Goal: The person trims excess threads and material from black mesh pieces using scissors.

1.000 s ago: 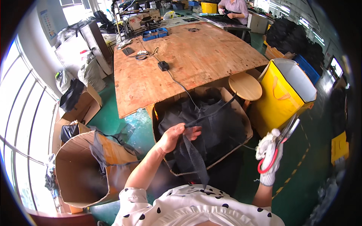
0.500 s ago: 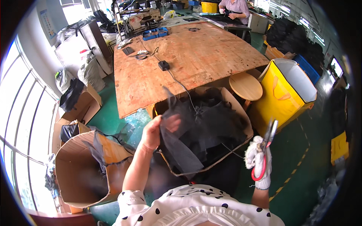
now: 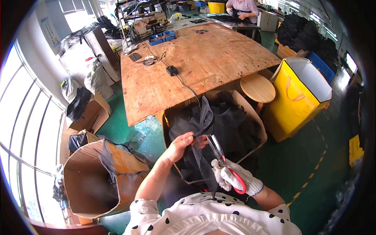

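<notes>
- Left hand (image 3: 184, 145) pinches a black mesh strip (image 3: 204, 169), above the cardboard box (image 3: 247, 110) of dark fabric at the bench's (image 3: 196, 55) near edge.
- Gloved right hand (image 3: 233, 176) curls round red-handled scissors (image 3: 220, 152), blade tips just right of the left hand.

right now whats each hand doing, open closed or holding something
Left hand: closed, holding a black mesh strip.
Right hand: gloved, closed on red-handled scissors, blades parted.
</notes>
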Motion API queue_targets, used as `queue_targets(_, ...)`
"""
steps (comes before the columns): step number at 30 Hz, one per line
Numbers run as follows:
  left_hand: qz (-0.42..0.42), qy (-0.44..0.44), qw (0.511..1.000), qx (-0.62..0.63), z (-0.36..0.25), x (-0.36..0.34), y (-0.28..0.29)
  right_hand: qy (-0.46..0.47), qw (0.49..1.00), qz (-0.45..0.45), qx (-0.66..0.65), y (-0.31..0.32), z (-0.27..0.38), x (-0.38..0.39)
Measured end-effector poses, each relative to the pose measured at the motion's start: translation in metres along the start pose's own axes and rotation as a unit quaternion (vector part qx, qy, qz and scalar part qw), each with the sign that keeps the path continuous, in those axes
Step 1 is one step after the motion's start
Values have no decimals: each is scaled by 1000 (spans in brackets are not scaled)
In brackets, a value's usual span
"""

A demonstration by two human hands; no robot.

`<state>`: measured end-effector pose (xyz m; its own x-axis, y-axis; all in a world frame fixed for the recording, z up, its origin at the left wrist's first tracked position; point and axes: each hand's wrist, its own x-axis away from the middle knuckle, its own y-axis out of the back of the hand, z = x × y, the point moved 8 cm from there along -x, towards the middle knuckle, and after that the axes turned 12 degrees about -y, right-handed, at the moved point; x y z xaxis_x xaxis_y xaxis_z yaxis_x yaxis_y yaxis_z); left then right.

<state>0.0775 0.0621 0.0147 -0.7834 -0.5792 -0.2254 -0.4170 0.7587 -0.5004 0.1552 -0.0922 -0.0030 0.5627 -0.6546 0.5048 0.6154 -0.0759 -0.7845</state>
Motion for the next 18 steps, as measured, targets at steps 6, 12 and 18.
queue_targets(6,2,8,1000,-17,-4,0,-3,-17,1000,2,12,6,-2,-5)
queue_targets(12,34,16,998,-44,6,0,-10,24,999,-33,-11,10,11,-12)
queue_targets(18,23,19,998,-48,13,-4,-3,107,985,-79,105,7,28,-10)
